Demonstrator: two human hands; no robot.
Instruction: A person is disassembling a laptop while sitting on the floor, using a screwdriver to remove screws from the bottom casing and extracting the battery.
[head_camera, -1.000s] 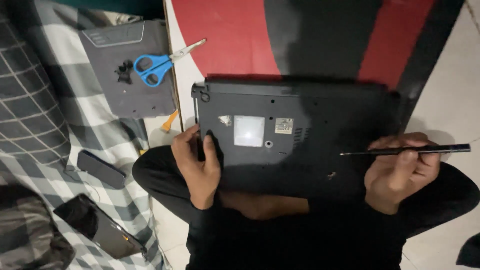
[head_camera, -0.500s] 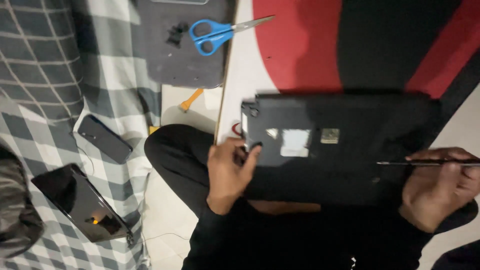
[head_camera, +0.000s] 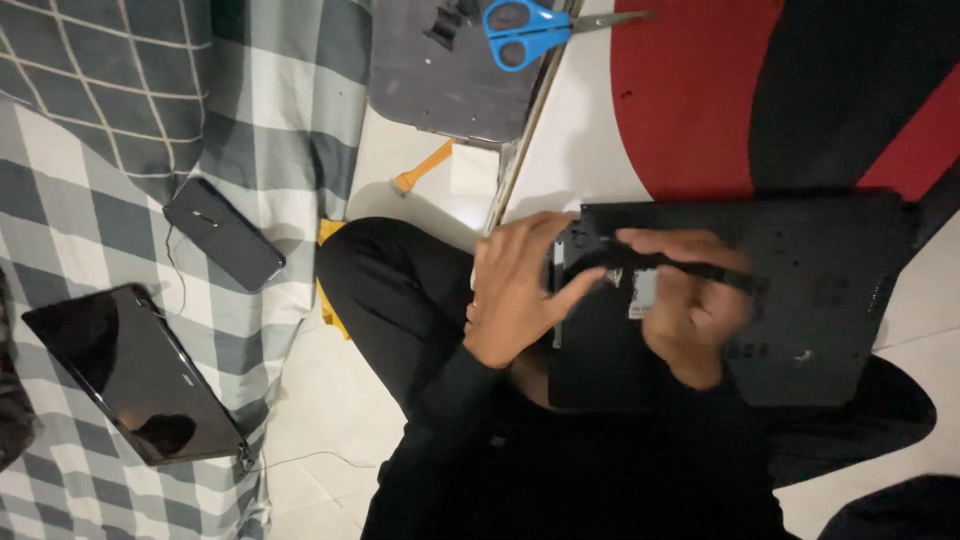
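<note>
Hands (head_camera: 600, 290) at laptop (head_camera: 820, 300) edge (L corner)

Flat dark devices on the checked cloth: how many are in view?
2. The smaller dark device lies higher on the checked cloth; the larger glossy one lies below it, nearer the left edge. Others may be out of frame.

Black long sleeves and black trousers, bare hands (head_camera: 515, 295) without rings.

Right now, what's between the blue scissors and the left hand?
Head view: the grey panel under the blue scissors, then bare white floor, reaching the left hand at the upturned laptop.
</note>
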